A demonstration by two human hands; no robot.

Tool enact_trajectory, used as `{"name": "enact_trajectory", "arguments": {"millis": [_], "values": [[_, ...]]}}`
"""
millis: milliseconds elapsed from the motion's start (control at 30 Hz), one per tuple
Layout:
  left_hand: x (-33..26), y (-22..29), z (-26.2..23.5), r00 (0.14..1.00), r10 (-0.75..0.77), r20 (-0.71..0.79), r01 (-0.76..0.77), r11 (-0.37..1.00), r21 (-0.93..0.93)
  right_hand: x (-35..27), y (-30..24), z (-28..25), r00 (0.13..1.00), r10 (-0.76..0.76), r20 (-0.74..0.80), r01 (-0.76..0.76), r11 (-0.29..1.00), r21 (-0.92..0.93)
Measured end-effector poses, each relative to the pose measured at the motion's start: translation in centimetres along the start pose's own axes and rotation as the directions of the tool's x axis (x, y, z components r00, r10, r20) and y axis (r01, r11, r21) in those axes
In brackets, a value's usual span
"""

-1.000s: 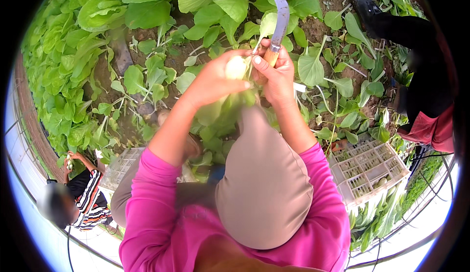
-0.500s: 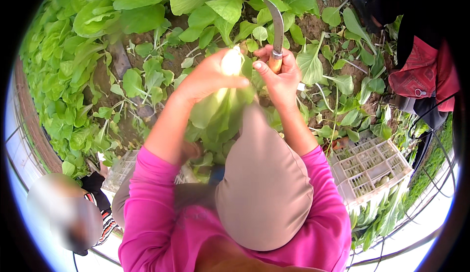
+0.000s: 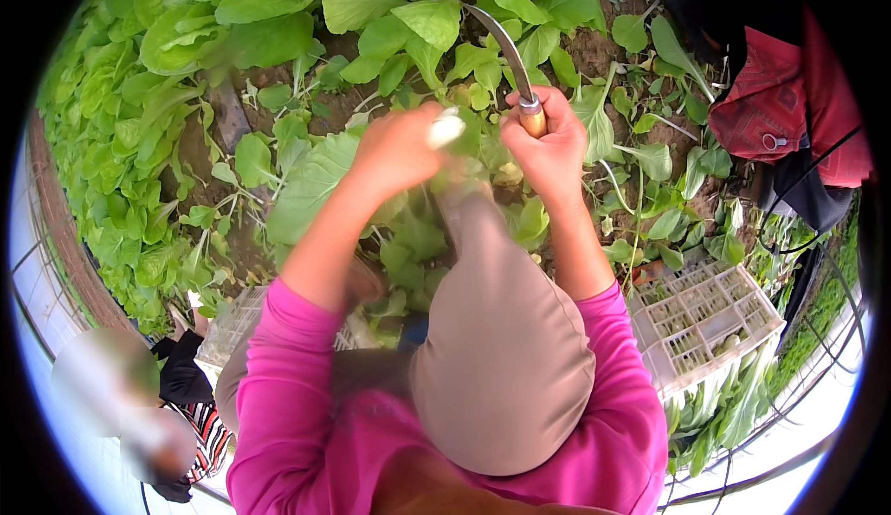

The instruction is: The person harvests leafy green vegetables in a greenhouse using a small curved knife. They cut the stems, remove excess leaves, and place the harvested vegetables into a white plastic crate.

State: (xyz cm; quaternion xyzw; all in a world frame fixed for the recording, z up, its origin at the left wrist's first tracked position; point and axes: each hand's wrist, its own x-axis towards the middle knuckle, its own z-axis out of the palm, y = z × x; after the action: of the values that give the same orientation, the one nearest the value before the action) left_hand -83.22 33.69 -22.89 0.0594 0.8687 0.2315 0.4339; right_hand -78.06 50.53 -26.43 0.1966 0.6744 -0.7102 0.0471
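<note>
My left hand (image 3: pixel 394 151) is closed around a leafy green vegetable, whose pale cut stem end (image 3: pixel 445 129) sticks out on the thumb side. The vegetable's broad leaf (image 3: pixel 314 188) spreads out to the left below my wrist. In my right hand (image 3: pixel 554 142) is a sickle, gripped by its short wooden handle (image 3: pixel 533 122). Its curved blade (image 3: pixel 506 48) points up and away, leaning left over the growing plants. The blade and the stem end are apart. Motion blurs my left fingers slightly.
Dense leafy greens (image 3: pixel 121 162) grow at the left and far side. Loose leaves lie on the soil. A pale plastic crate (image 3: pixel 710 315) sits at my right, with another crate (image 3: pixel 232 325) at the left. A person in red cloth (image 3: pixel 766 97) is at the right; another is lower left.
The vegetable has swung from hanging toward me to lying out leftward, as my left hand turned. My right hand has moved slightly right and down, and the sickle blade tilts more to the left.
</note>
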Motion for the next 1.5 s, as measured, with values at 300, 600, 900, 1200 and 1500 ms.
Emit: {"name": "enact_trajectory", "arguments": {"millis": [300,600,900,1200,1500], "values": [[5.4,3.9,-1.2,0.948,0.303,-0.102,-0.236,0.878,0.417,2.7,6.2,-1.4,0.984,0.161,-0.075,-0.177,0.852,-0.494],[11.2,-1.2,-1.9,0.904,0.212,-0.37,0.108,0.726,0.68,11.1,9.3,1.9,0.991,0.073,-0.109,-0.111,0.913,-0.393],[13.4,-1.5,-1.0,0.913,0.259,-0.314,0.094,0.616,0.782,12.7,8.3,1.3,0.928,0.37,0.047,-0.367,0.928,-0.054],[14.9,-3.5,-1.8,0.902,0.14,-0.409,0.182,0.735,0.653,13.4,10.0,4.1,0.958,0.287,0.005,-0.285,0.952,-0.115],[11.0,-4.2,-0.3,0.921,0.122,-0.369,0.057,0.897,0.438,7.9,12.4,3.1,0.99,0.031,-0.137,-0.077,0.937,-0.341]]}}
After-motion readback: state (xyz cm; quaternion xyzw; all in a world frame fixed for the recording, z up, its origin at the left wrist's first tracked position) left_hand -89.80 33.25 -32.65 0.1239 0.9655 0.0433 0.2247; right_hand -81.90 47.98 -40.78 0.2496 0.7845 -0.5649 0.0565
